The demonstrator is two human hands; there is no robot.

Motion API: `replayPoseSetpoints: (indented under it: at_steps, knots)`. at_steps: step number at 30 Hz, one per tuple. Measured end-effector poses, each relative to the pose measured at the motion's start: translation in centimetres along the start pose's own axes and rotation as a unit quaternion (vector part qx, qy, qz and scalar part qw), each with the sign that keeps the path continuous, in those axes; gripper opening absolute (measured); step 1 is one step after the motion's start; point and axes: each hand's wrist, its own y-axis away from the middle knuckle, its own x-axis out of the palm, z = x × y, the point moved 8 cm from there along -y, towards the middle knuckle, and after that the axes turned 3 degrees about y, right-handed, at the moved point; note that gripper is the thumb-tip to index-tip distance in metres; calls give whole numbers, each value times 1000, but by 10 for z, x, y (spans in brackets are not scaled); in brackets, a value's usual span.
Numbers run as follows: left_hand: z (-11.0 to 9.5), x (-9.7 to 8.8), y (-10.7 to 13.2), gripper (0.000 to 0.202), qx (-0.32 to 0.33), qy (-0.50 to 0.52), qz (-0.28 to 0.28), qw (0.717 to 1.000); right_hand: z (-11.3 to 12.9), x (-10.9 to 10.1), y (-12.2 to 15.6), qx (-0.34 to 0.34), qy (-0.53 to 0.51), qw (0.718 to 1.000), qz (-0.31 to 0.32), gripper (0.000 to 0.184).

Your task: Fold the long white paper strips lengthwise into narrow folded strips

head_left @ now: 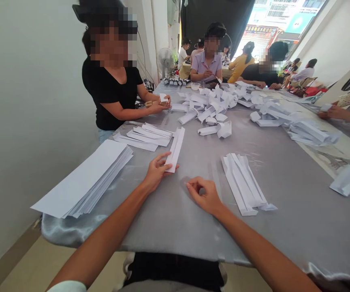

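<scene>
On my feed, my left hand is closed on a long folded paper strip, with the fingers across its near end. The strip lies on the table, running away from me and leaning slightly right, and its far end is just beside a pile of folded strips. My right hand is curled loosely over the bare table, and I can see nothing in it. It is near a second bundle of folded strips, to its right, but not touching it.

The grey satin-covered table runs away from me. To my near left lies a thick stack of flat white paper strips. Farther out, a large heap of folded paper pieces spreads across the middle, and more folded pieces lie toward the right.

At the left side, a co-worker in a black shirt holds a small white paper piece in both hands. A co-worker's hand reaches in from the right edge, holding something white. Past the far end of the table, a person in a lilac shirt sits facing me, and a pedestal fan stands beside the wall.
</scene>
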Motion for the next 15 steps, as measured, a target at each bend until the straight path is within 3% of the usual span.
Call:
replayPoseSetpoints:
  at_steps: [4,9,12,15]
  knots:
    - [5,-3,-4,64,15,-47,8,999,8,11,4,-48,35,997,51,21]
    - [3,-10,-8,63,31,-103,12,994,12,10,5,-74,63,994,53,20]
    - [3,0,-4,60,11,-124,55,991,22,14,8,-126,100,984,72,19]
    - [5,15,5,74,-13,-141,107,984,39,23,15,-198,137,965,101,17]
